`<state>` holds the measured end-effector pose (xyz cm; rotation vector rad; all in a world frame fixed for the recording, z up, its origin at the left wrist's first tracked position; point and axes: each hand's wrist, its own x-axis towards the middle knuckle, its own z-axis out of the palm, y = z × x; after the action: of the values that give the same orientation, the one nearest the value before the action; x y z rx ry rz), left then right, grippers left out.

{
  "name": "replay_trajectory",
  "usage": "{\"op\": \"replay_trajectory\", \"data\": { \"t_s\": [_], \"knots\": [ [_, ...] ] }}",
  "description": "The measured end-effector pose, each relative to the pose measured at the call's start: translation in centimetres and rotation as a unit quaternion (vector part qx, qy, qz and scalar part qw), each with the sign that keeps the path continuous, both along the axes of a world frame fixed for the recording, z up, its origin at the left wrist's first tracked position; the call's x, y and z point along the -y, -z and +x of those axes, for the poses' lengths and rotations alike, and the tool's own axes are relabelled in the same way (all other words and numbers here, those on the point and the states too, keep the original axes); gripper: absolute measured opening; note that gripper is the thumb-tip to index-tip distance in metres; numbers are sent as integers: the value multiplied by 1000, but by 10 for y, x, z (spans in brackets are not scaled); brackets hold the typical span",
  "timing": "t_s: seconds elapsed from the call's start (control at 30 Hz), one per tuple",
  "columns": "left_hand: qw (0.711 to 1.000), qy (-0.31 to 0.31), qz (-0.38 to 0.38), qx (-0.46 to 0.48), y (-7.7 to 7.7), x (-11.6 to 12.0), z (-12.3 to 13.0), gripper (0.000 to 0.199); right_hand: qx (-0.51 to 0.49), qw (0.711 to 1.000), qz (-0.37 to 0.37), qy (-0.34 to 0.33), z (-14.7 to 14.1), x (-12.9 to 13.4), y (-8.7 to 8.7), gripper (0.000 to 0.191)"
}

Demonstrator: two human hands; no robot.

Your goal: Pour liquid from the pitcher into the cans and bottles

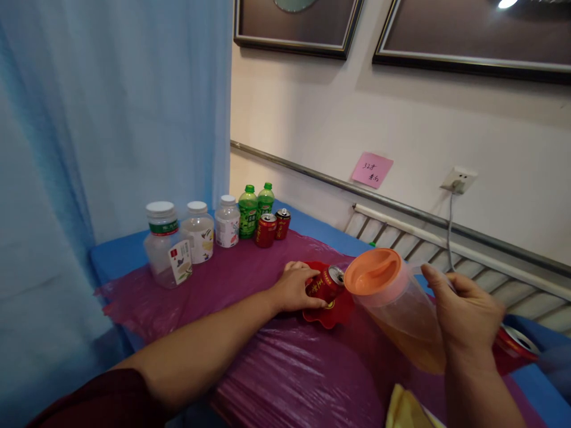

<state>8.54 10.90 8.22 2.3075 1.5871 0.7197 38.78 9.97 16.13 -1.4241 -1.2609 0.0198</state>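
My left hand [297, 289] is wrapped round a red drink can [324, 286], which tilts to the right with its opened top towards the pitcher. Under the can lies a red wavy-edged tray [322, 319]. In my right hand [466, 309] is the handle of a clear plastic pitcher [401, 315] with an orange lid [373, 272]. The pitcher leans left, its lid close to the can's top, and amber liquid sits in its lower part. Whether liquid passes between them I cannot tell.
Clear jars with white caps [167, 249], green bottles [248, 213] and two red cans [266, 230] stand at the back left on purple plastic sheeting [285, 380]. Another red can [515, 349] is at the right. A yellow cloth [408, 410] lies in front; a radiator [401, 244] lines the wall.
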Motion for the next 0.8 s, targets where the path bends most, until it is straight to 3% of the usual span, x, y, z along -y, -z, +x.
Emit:
{"op": "replay_trajectory", "data": {
  "t_s": [0.8],
  "knots": [
    [1000, 6, -4, 4, 2, 0, -1, 71, -19, 999, -25, 16, -2, 2, -2, 52]
  ]
}}
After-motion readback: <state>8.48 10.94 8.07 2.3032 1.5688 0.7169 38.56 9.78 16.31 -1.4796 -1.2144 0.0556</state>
